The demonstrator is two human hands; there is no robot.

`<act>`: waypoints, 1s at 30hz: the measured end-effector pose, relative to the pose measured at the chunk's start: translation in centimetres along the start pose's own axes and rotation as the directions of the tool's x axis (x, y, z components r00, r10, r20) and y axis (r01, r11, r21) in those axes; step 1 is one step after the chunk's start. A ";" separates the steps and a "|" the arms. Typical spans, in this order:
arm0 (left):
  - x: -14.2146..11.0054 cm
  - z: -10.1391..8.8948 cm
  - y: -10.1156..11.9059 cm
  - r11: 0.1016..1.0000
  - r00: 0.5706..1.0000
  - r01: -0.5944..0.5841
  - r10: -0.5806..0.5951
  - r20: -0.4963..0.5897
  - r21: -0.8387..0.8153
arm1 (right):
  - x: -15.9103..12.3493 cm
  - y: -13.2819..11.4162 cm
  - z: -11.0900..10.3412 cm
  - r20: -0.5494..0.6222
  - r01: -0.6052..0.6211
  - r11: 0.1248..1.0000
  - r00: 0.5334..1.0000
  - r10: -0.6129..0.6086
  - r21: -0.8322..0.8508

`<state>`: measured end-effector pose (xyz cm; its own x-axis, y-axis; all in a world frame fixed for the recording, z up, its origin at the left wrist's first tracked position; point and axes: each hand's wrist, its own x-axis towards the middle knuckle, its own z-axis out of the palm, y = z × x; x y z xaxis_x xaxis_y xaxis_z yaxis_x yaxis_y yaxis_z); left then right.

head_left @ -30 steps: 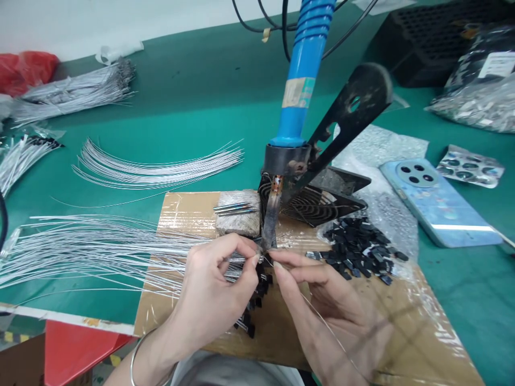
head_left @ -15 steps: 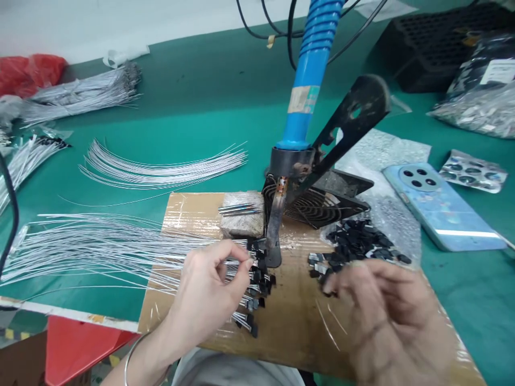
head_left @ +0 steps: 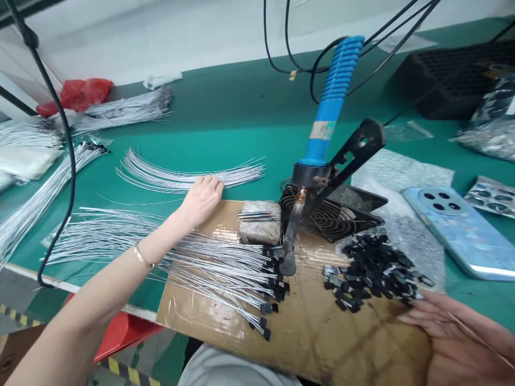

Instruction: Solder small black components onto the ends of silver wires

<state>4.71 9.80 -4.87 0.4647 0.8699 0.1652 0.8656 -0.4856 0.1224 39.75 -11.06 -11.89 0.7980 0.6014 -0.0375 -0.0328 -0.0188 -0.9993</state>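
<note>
My left hand [head_left: 204, 197] is curled over the curved bundle of thin white wires [head_left: 161, 174] on the table; its fingertips are hidden under the knuckles. At the lower right, my right hand [head_left: 462, 335] has a thin strand of solder wire [head_left: 475, 335] across it, and its fingertips reach the edge of a pile of small black connector pieces [head_left: 378, 268]. A second spread of white wires [head_left: 225, 265], with black pieces at their ends, lies on the cardboard. The blue-handled soldering iron [head_left: 328, 118] stands tip down in a black holder beside those ends.
A small block [head_left: 259, 228] carrying several metal pins sits by the iron's tip. Behind it is a black fan [head_left: 322, 214]. A blue phone [head_left: 462, 230] and bubble wrap [head_left: 422, 252] lie right. More wire bundles [head_left: 44, 187] lie left, past a hanging black cable [head_left: 68, 139].
My left hand has left the black wire ends and moved up and left to the curved bundle. My right hand has drawn back to the right from the black pieces. The view has shifted.
</note>
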 end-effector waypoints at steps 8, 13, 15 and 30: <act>1.8 1.6 -2.8 0.981 0.993 0.093 -0.103 -0.052 -0.171 | -0.9 -0.9 0.9 -0.155 -0.160 0.975 0.971 0.184 0.151; 1.6 -0.1 -3.9 0.894 0.944 0.170 -0.268 -0.190 -0.414 | -0.7 0.1 0.7 -0.104 -0.111 0.987 0.987 0.124 0.117; 1.5 -0.9 -3.9 0.843 0.924 0.165 -0.313 -0.219 -0.511 | -0.7 0.3 0.5 -0.079 -0.105 0.989 0.990 0.113 0.100; -0.3 -4.3 -2.7 0.568 0.873 0.105 -0.446 -0.198 -0.816 | 4.0 5.4 -2.6 0.014 -0.188 0.981 0.982 0.189 -0.053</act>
<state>1.40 10.48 -1.09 -0.0172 0.9588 0.2835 0.3885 -0.2549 0.8855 44.29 -10.81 -17.41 0.7688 0.5984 -0.2256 -0.1503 -0.1739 -0.9732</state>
